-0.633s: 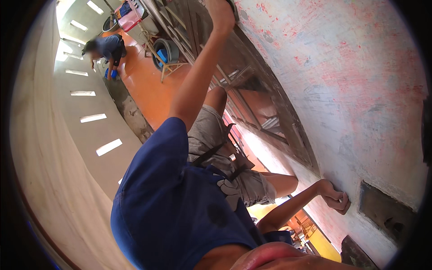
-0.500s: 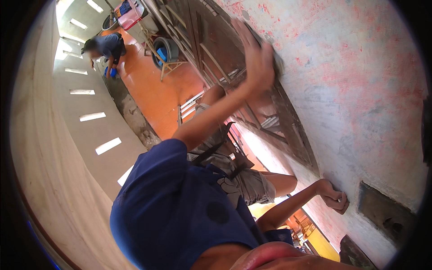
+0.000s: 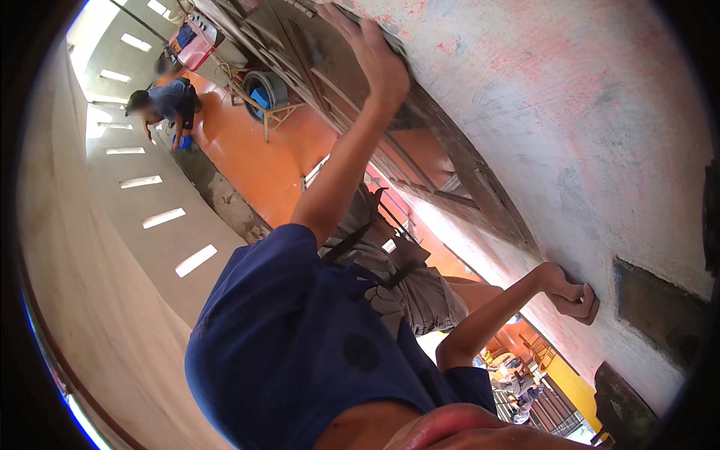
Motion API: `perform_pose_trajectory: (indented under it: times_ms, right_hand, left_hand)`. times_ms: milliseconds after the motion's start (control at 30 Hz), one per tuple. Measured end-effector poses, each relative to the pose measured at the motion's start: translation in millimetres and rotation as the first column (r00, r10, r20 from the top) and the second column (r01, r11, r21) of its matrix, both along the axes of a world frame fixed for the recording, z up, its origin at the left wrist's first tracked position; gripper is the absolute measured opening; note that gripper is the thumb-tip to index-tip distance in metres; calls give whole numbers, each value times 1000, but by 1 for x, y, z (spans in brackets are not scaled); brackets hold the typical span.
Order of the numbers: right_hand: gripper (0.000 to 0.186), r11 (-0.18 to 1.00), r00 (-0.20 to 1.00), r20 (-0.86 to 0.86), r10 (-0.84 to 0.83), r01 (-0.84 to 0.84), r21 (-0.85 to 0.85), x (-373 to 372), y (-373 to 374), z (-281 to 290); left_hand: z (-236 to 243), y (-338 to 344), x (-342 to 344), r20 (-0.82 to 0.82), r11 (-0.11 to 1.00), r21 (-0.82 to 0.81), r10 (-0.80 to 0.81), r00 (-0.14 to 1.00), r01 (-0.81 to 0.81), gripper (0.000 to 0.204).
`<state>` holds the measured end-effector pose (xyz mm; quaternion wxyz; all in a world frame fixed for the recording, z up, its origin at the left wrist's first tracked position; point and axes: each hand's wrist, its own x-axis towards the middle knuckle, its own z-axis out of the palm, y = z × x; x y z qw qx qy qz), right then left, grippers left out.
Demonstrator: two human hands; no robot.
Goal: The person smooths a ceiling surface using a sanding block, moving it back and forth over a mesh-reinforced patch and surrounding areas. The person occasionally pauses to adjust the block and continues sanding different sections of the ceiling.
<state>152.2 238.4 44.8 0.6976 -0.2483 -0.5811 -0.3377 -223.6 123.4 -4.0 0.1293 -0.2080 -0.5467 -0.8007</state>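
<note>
Daylight glares at the upper left, where a grey wall (image 3: 154,214) is pierced by a row of narrow bright slots (image 3: 196,260). Beige cloth (image 3: 82,300) hangs along the left edge. The orange floor (image 3: 255,169) has a glossy sheen and meets a rough grey strip (image 3: 225,193) at the foot of that wall. A round dark tub (image 3: 279,88) sits beside a pale, slender-legged stand (image 3: 276,120). Opposite, a brown window frame (image 3: 495,199) borders a whitish wall (image 3: 555,120) blotched with red, which has a dark rectangular recess (image 3: 660,304). Wooden chairs (image 3: 536,349) show at the lower right near a yellow surface (image 3: 574,386).
</note>
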Motion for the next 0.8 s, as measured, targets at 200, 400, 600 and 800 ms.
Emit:
perform_pose_trajectory:
  times_ms: [200,400,600,800]
  right_hand:
    - [19,1000,1000,6,-2,2,1,5,0,-1]
    - [19,1000,999,48,13,-14,14,12,1,1]
    - [19,998,998,-8,61,-61,19,9,2,2]
    - [18,998,998,23,56,-57,25,6,0,4]
  left_hand:
    - [4,16,144,-286,984,-176,-55,957,4,79]
    - [-24,17,34,-120,971,-158,163,979,-181,71]
    - [-15,-3,-52,-50,993,-21,111,993,-112,68]
    - [-10,13,90,-166,986,-142,64,984,-88,73]
